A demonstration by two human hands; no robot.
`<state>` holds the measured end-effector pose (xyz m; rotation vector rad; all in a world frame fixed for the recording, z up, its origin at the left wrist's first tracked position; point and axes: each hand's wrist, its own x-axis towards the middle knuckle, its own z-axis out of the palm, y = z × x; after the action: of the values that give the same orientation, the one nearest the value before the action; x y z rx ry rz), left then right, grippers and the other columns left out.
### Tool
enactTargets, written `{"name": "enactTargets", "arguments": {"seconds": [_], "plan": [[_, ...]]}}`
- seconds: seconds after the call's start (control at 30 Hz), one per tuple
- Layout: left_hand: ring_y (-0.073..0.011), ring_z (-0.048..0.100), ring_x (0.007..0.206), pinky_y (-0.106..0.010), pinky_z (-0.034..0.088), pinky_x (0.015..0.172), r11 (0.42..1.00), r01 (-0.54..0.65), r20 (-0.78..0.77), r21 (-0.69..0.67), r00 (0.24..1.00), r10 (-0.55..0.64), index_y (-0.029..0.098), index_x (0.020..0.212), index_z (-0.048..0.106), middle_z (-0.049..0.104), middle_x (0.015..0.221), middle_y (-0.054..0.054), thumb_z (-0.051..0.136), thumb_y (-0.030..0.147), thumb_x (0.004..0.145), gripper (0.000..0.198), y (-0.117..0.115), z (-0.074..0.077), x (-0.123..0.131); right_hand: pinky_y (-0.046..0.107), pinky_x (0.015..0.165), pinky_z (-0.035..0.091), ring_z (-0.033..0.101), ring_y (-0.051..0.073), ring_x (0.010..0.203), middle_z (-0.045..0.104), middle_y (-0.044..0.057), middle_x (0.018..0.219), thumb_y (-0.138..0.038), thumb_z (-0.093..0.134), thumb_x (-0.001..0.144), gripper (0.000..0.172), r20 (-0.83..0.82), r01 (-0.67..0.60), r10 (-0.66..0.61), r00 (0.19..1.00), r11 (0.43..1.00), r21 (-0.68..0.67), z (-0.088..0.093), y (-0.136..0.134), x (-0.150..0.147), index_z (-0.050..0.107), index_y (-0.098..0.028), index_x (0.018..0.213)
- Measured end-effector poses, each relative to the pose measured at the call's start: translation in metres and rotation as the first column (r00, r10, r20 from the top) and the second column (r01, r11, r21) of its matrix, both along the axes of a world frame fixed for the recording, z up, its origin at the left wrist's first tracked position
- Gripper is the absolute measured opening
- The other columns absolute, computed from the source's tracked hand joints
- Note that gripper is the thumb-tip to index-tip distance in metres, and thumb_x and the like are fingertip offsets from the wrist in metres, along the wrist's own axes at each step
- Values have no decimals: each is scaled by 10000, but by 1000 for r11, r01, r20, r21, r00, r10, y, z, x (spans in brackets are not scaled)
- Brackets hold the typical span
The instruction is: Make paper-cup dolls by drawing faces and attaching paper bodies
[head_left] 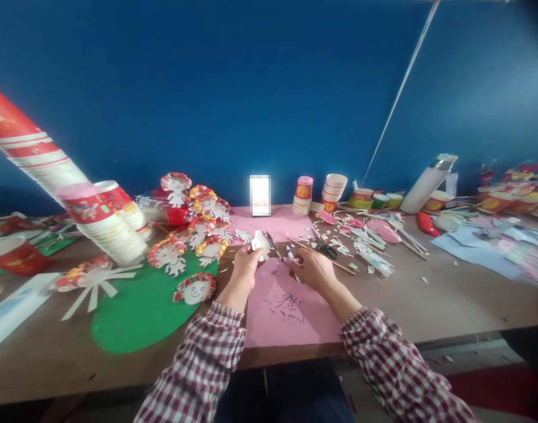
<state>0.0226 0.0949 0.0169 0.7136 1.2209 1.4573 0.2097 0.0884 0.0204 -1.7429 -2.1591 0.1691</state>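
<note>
My left hand [246,264] pinches a white paper cut-out [260,242] between thumb and fingers, above the top edge of a pink sheet [269,332]. To its right, my right hand [313,270] has its fingers closed around a white marker pen [289,252] with a dark end. A black pen [270,238] lies between the hands, beyond the pink sheet. Dark ink scribbles [289,306] mark the sheet below both hands. Left of my left arm, a round paper face with a red and white rim [195,289] rests on a green paper oval [139,320].
Several paper figures with ruffled rims [202,200] crowd the left. A long stack of paper cups [97,223] leans there. Black-handled scissors [328,251] lie among paper scraps at right. Two cup stacks [302,197] stand near the blue wall [269,88]. Light blue paper [476,249] lies farther right.
</note>
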Motion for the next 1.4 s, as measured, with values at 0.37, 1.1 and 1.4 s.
{"name": "enactTargets", "arguments": {"seconds": [0.37, 1.1, 1.4], "plan": [[-142, 571, 499, -230, 443, 445, 999, 46, -463, 8, 886, -37, 147, 882, 665, 646, 645, -12, 664, 176, 622, 261, -2, -9, -1, 255, 587, 321, 609, 162, 730, 693, 26, 858, -356, 517, 866, 176, -84, 64, -64, 994, 998, -6, -5, 5, -5, 620, -213, 860], [-231, 595, 1078, -360, 474, 950, 882, 467, -993, -65, -115, -13, 152, 1070, 635, 636, 1136, -116, 528, 153, 853, 243, -64, 12, -26, 238, 608, 375, 653, 178, 758, 724, 52, 876, -310, 503, 896, 196, -224, 29, -5, 975, 994, 107, -11, 3, -4, 628, -189, 987], [-230, 588, 1094, -387, 450, 992, 832, 544, -956, -112, -288, 60, 143, 1136, 609, 650, 1116, -128, 486, 148, 882, 282, -61, 3, -17, 244, 634, 390, 657, 188, 804, 720, 66, 889, -330, 492, 904, 219, -220, -24, 46, 974, 995, 101, -12, 1, -1, 625, -186, 1003]]}}
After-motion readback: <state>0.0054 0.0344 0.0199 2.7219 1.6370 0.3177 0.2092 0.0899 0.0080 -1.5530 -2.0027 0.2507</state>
